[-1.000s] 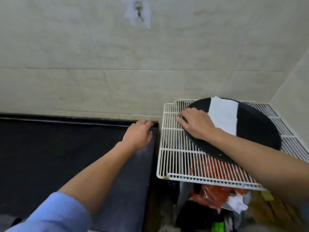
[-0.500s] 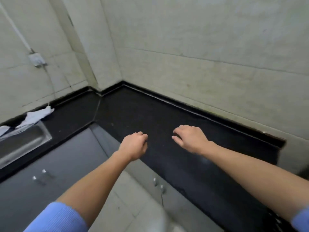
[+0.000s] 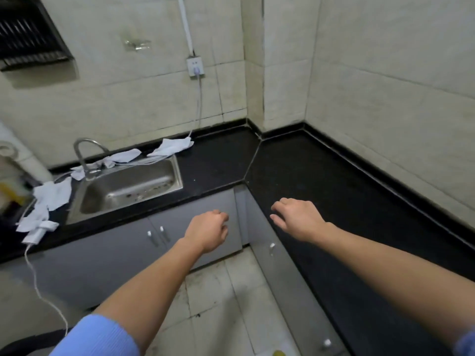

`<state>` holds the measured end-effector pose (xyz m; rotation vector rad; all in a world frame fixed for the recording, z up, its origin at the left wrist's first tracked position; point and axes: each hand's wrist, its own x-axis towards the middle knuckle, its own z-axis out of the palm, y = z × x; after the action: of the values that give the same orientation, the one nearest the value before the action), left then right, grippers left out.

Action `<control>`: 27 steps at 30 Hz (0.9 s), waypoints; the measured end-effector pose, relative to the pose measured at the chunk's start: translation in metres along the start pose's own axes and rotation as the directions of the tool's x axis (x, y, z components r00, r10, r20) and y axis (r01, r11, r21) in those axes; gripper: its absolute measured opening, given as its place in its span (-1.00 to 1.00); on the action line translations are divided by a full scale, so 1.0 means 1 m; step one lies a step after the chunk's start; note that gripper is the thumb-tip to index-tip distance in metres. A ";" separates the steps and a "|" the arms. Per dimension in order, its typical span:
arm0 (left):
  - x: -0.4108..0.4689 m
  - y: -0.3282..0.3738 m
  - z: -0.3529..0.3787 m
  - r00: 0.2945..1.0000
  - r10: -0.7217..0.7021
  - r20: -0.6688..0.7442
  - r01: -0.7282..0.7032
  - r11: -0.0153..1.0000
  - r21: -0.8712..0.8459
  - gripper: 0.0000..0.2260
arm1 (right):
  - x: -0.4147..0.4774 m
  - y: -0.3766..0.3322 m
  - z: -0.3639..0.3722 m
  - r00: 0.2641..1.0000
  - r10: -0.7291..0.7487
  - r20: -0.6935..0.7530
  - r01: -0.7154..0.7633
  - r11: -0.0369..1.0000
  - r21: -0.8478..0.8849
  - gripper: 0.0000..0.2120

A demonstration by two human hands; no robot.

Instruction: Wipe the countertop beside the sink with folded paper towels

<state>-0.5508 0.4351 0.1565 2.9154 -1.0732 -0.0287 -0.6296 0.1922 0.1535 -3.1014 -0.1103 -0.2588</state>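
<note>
Your left hand (image 3: 208, 231) hangs in front of the grey cabinet doors (image 3: 102, 258), just below the front edge of the black table (image 3: 321, 170). Its fingers are loosely curled and hold nothing. Your right hand (image 3: 299, 219) is over the front edge of the table's right wing, near the inner corner, palm down. Its fingers are relaxed, slightly spread and empty. You cannot tell from this view whether it touches the surface. The two hands are apart from each other.

The paper towels (image 3: 172, 147) lie well away from both hands. One rumpled sheet sits on the table's back edge by the far right corner of the steel sink (image 3: 178, 176). More are strewn along the back edge around the base of the faucet (image 3: 84, 155). Another cluster lies on the table to the left of the sink.

A white cable drops from the wall socket (image 3: 195, 68) to the table's back edge beside that first sheet. A white adapter (image 3: 36, 236) rests at the front edge on the far left, and its cord hangs down past the cabinet. A blue sleeve (image 3: 95, 337) is pushed up your left forearm.
</note>
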 end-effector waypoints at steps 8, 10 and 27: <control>0.063 -0.101 -0.017 0.974 -0.225 -0.015 0.224 0.974 -0.010 -0.71 | 0.175 -0.008 0.023 0.983 -0.181 0.014 0.180 0.982 0.060 -0.67; 0.067 -0.126 -0.015 0.958 -0.288 -0.001 0.287 0.958 -0.023 -0.71 | 0.210 -0.020 0.030 0.971 -0.236 0.034 0.233 0.970 0.074 -0.68; 0.209 -0.379 -0.002 0.912 -0.410 0.017 0.409 0.905 -0.122 -0.78 | 0.509 -0.095 0.110 0.957 -0.217 0.193 0.207 0.976 0.068 -0.66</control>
<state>-0.1459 0.5881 0.1427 2.9621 -0.4193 -0.0893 -0.1176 0.3251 0.1321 -3.0598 -0.4487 0.0525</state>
